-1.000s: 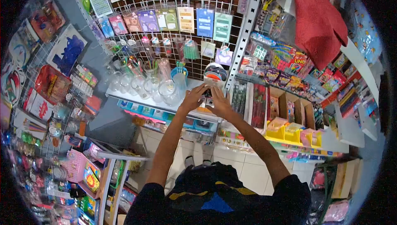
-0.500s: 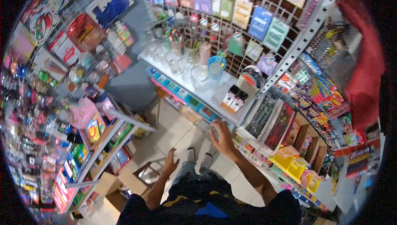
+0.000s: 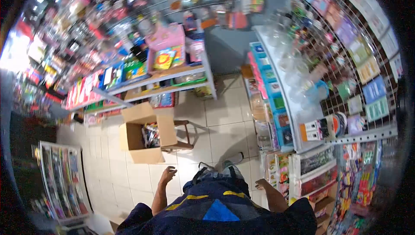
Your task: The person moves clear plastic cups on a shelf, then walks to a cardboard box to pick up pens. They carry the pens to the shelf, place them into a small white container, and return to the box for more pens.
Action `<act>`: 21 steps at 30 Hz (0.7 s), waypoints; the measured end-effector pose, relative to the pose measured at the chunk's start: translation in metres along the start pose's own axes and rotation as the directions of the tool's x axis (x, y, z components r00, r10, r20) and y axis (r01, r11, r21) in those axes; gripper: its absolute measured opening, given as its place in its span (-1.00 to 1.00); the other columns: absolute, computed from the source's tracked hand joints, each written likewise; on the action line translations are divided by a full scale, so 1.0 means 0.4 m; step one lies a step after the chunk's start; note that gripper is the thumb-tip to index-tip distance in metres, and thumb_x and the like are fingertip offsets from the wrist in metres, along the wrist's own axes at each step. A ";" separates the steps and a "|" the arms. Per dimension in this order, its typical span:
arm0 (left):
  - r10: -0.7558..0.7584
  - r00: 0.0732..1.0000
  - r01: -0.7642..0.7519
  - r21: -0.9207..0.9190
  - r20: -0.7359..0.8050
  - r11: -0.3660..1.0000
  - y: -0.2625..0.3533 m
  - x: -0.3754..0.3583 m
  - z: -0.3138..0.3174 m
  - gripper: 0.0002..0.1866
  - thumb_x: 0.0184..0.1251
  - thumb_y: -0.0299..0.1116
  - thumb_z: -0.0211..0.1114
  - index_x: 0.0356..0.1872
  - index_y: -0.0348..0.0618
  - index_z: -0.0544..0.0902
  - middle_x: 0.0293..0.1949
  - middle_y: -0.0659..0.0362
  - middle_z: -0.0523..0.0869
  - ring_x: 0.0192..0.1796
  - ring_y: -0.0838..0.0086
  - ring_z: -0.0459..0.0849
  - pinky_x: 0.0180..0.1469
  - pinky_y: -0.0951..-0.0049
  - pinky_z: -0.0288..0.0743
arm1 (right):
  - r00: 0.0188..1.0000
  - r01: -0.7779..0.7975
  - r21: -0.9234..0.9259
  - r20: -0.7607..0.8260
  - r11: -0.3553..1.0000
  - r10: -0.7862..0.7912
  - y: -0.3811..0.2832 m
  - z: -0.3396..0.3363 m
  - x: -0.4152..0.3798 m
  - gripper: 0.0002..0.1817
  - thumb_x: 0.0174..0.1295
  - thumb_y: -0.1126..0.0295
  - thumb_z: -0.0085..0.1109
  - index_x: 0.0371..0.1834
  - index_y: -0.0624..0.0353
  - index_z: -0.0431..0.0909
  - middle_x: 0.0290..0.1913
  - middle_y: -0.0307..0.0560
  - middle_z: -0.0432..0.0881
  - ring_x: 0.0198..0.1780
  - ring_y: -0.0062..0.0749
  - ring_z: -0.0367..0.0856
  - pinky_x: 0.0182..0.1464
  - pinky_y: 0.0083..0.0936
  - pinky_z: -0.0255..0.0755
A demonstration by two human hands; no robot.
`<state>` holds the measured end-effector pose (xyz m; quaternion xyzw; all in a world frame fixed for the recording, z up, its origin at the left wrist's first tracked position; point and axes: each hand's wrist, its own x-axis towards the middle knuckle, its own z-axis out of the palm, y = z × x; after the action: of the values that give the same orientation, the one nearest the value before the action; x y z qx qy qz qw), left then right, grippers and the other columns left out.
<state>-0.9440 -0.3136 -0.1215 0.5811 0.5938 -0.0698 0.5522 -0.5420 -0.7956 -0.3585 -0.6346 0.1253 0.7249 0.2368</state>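
Note:
My left hand (image 3: 167,174) hangs over the tiled floor with its fingers loosely apart and holds nothing. Nearest to it is an open cardboard box (image 3: 129,138) with a jumble of small packaged goods (image 3: 151,134) inside. The box appears to rest on a brown wooden stool (image 3: 185,142). By my other side, my right hand (image 3: 261,184) hangs low near the shelf goods, with loosely curled fingers and nothing visible in it. Close to that hand stand colourful packets (image 3: 283,168) on the lower shelf.
A metal-framed shelf (image 3: 160,79) with a pink box (image 3: 166,38) stands ahead on the left. Along the right runs a white shelf (image 3: 287,101) with glass jars (image 3: 298,71) and blue bins (image 3: 270,75). Tiled floor (image 3: 225,109) lies between. A rack (image 3: 65,179) is at lower left.
My view and body have turned left, so the cardboard box is now in front of me. My right hand has dropped from near the white shelf to my side.

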 end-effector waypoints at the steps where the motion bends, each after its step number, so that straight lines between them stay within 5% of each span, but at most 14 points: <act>1: -0.008 1.000 0.008 -0.062 -0.001 0.998 -0.041 -0.021 -0.002 -0.45 0.12 -0.14 0.40 0.07 -0.22 0.50 -0.16 -0.02 0.70 -0.25 0.39 0.68 -0.33 0.38 0.54 | 0.992 0.103 0.054 0.068 0.993 -0.106 -0.007 -0.041 0.050 -0.64 0.25 0.05 0.10 0.01 -0.03 0.49 -0.20 -0.07 0.70 -0.29 -0.31 0.64 -0.27 -0.22 0.49; 3: -0.067 0.998 0.068 -0.146 0.013 0.987 -0.149 -0.061 0.004 -0.41 0.05 -0.19 0.45 0.10 -0.20 0.47 -0.16 0.05 0.71 -0.24 0.40 0.67 -0.34 0.37 0.54 | 0.975 0.190 0.119 0.097 0.975 -0.202 -0.139 -0.016 -0.058 -0.67 0.26 0.12 0.07 -0.01 0.04 0.48 -0.29 -0.07 0.69 -0.39 -0.32 0.60 -0.39 -0.24 0.46; 4: -0.108 0.994 0.108 -0.184 0.010 0.977 -0.195 -0.087 0.008 -0.41 0.05 -0.20 0.46 0.10 -0.20 0.47 -0.16 0.05 0.71 -0.24 0.40 0.67 -0.34 0.36 0.54 | 0.943 0.208 -0.283 -0.198 0.936 -0.269 -0.190 0.014 0.013 -0.71 0.27 0.16 0.04 -0.09 0.09 0.51 -0.35 -0.06 0.67 -0.47 -0.33 0.59 -0.52 -0.30 0.42; 5: -0.148 0.989 0.147 -0.221 0.011 0.964 -0.237 -0.117 0.016 -0.41 0.04 -0.21 0.46 0.10 -0.20 0.48 -0.17 0.05 0.71 -0.25 0.40 0.67 -0.35 0.36 0.54 | 0.896 0.305 -0.646 -0.054 0.700 -0.441 -0.228 -0.021 0.111 -0.73 0.28 0.16 0.02 -0.18 0.12 0.54 -0.37 -0.05 0.66 -0.52 -0.37 0.57 -0.59 -0.38 0.40; 7: -0.201 0.979 0.194 -0.350 0.016 0.916 -0.376 -0.139 0.049 -0.43 0.04 -0.26 0.47 0.09 -0.18 0.48 -0.18 0.07 0.72 -0.25 0.39 0.66 -0.35 0.34 0.53 | 0.867 0.391 -0.344 -0.175 0.854 -0.467 -0.427 0.094 0.002 -0.74 0.29 0.18 0.02 -0.24 0.15 0.56 -0.40 -0.08 0.65 -0.51 -0.42 0.57 -0.56 -0.41 0.43; 9: -0.190 0.982 0.185 -0.383 0.025 0.905 -0.489 -0.183 0.087 -0.47 0.06 -0.25 0.45 0.07 -0.13 0.48 -0.21 0.11 0.71 -0.29 0.39 0.65 -0.36 0.32 0.50 | 0.854 0.390 -0.466 -0.139 0.794 -0.501 -0.620 0.217 -0.095 -0.75 0.30 0.22 0.03 -0.20 0.18 0.55 -0.40 -0.10 0.64 -0.50 -0.47 0.57 -0.52 -0.45 0.45; 11: -0.360 0.932 0.338 -0.450 0.039 0.827 -0.491 -0.248 0.110 -0.50 0.09 -0.23 0.43 0.06 -0.08 0.49 -0.22 0.13 0.71 -0.29 0.38 0.64 -0.33 0.26 0.48 | 0.808 0.481 -0.407 -0.139 0.777 -0.573 -0.746 0.321 -0.106 -0.75 0.30 0.25 0.02 -0.14 0.18 0.55 -0.40 -0.14 0.64 -0.47 -0.52 0.56 -0.51 -0.52 0.44; 12: -0.284 0.957 0.285 -0.382 0.060 0.879 -0.519 -0.267 0.115 -0.50 0.10 -0.21 0.42 0.06 -0.07 0.48 -0.22 0.14 0.70 -0.25 0.36 0.63 -0.31 0.24 0.48 | 0.775 0.535 -0.405 -0.114 0.741 -0.622 -0.795 0.375 -0.109 -0.75 0.30 0.25 0.04 -0.13 0.18 0.54 -0.39 -0.15 0.65 -0.46 -0.54 0.56 -0.50 -0.55 0.43; 16: -0.291 0.952 0.303 -0.456 0.100 0.837 -0.638 -0.300 0.158 -0.53 0.17 -0.15 0.36 0.06 -0.09 0.48 -0.16 0.12 0.69 -0.18 0.35 0.63 -0.25 0.21 0.51 | 0.743 0.587 -0.496 0.015 0.640 -0.669 -0.870 0.586 -0.115 -0.73 0.29 0.24 0.07 -0.09 0.17 0.53 -0.35 -0.18 0.65 -0.45 -0.56 0.55 -0.48 -0.60 0.41; 19: -0.428 0.904 0.368 -0.523 0.006 0.769 -0.649 -0.332 0.152 -0.57 0.22 -0.13 0.31 0.04 -0.10 0.48 -0.14 0.11 0.69 -0.18 0.35 0.63 -0.21 0.21 0.52 | 0.819 0.526 -0.566 0.136 0.635 -0.557 -0.847 0.754 -0.130 -0.74 0.28 0.24 0.10 -0.08 0.16 0.54 -0.33 -0.17 0.65 -0.41 -0.58 0.56 -0.43 -0.62 0.43; 21: -0.489 0.872 0.382 -0.582 -0.032 0.718 -0.655 -0.348 0.146 -0.59 0.24 -0.14 0.28 0.02 -0.12 0.48 -0.18 0.11 0.69 -0.21 0.37 0.64 -0.22 0.26 0.53 | 0.775 0.604 -0.605 0.296 0.518 -0.558 -0.817 0.852 -0.118 -0.79 0.26 0.35 0.14 -0.11 0.21 0.55 -0.37 -0.16 0.65 -0.34 -0.50 0.62 -0.29 -0.56 0.51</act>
<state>-1.1512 -0.5236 -0.1874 0.2412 0.7560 0.0320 0.6077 -0.6671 -0.3601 -0.2180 -0.6563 -0.3710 0.6176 0.2239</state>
